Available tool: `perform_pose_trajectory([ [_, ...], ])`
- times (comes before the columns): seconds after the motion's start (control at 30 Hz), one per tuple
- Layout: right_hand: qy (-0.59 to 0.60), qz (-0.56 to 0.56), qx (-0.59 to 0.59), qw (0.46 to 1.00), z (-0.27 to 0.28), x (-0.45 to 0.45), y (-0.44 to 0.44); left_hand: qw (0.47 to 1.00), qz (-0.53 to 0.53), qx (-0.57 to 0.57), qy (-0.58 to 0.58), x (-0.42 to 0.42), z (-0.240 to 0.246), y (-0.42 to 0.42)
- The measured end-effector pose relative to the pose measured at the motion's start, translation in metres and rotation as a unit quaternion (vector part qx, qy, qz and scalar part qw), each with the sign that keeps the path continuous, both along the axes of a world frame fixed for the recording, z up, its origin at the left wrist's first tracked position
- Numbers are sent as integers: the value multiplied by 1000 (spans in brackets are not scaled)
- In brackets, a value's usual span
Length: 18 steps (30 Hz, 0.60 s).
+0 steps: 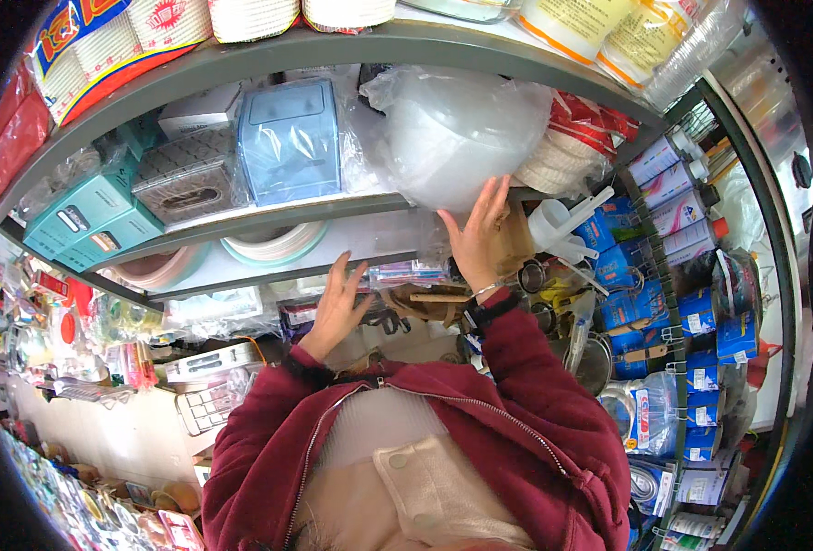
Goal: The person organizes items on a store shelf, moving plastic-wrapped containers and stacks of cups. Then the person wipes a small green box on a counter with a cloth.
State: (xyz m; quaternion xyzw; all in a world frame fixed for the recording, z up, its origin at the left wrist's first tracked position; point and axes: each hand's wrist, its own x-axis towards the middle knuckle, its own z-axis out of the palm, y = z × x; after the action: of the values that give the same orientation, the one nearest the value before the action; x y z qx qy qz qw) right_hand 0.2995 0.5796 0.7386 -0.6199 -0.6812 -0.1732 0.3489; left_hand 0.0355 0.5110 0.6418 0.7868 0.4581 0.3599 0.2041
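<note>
My right hand [478, 234] is raised to the front of a shelf, its fingers spread. Its fingertips meet or overlap the lower edge of a translucent white plastic item [465, 134] in a clear bag; actual contact is hard to tell. My left hand [337, 306] hangs lower with its fingers apart and nothing in it. It is in front of the lower shelf [372, 241]. To the left of the bagged item stands a blue see-through plastic box [289, 141] in clear wrap. A dark patterned tissue box [189, 175] and teal cartons [93, 220] follow further left.
Packs of paper cups [131, 41] sit on the shelf above. Coiled hoses [275, 241] lie on the lower shelf. At right, a wire rack [678, 358] holds blue-labelled cans [699, 379], spray-paint cans [685, 206] and hanging packages. A white wire basket [203, 410] is at lower left.
</note>
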Motion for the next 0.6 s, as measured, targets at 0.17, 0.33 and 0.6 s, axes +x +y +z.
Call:
perform_pose_trajectory([
  [0.17,143,61,-9,988,-3,-11,12,992,37,-109,50,-45,-86,-45],
  [0.33,74,31,37,996,-1,-23,15,975,61,-197,85,-79,-164,-89],
  [0.6,23,-20,-39,999,25,-34,-24,946,59,-306,95,-109,-218,-136],
])
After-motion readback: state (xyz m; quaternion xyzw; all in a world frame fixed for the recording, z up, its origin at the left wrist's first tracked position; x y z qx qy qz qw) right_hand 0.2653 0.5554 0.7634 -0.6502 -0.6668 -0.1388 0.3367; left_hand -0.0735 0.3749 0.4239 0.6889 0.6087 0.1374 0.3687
